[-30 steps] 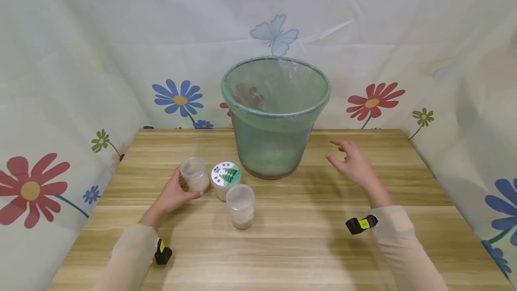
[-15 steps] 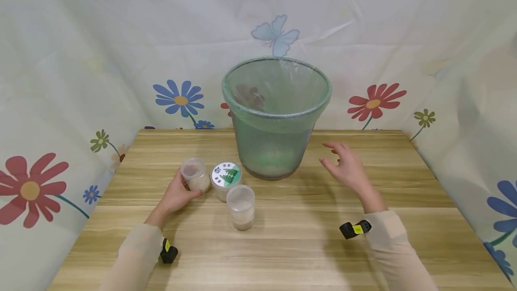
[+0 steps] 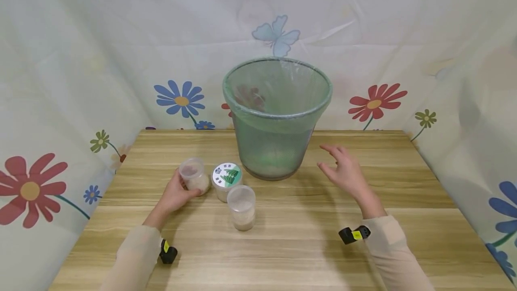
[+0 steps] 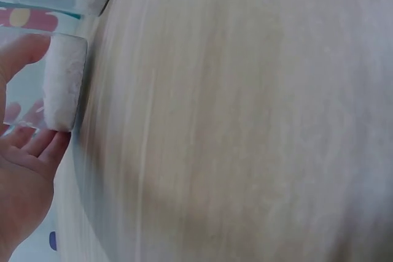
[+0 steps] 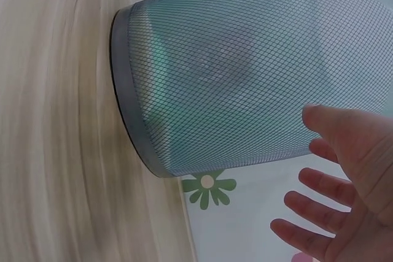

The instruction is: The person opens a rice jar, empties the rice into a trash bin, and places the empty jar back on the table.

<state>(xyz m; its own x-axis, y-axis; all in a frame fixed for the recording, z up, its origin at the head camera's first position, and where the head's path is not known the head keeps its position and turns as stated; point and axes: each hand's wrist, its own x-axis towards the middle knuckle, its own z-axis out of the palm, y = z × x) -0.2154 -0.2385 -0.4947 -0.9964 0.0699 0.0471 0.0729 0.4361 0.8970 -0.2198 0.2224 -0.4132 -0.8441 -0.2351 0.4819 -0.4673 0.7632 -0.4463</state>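
My left hand (image 3: 174,197) grips a clear plastic cup (image 3: 194,177), thumb on the near side and fingers round the far side. White grains fill the bottom of this cup, as the left wrist view shows (image 4: 64,81). Just right of it stands a round tub (image 3: 226,178) with a green-and-white printed lid. A second clear cup (image 3: 241,208) with pale grains in it stands in front of the tub. My right hand (image 3: 342,170) is held in the air right of the mesh wastebasket (image 3: 270,147), fingers apart and holding nothing.
The wastebasket wears a thin green bag folded over its rim and stands toward the back of the wooden table (image 3: 291,246). Flower-printed curtains (image 3: 181,57) hang behind the table and along both sides.
My right hand has moved a little left and toward me, closer to the wastebasket. My left hand keeps its grip on the cup, which has barely shifted.
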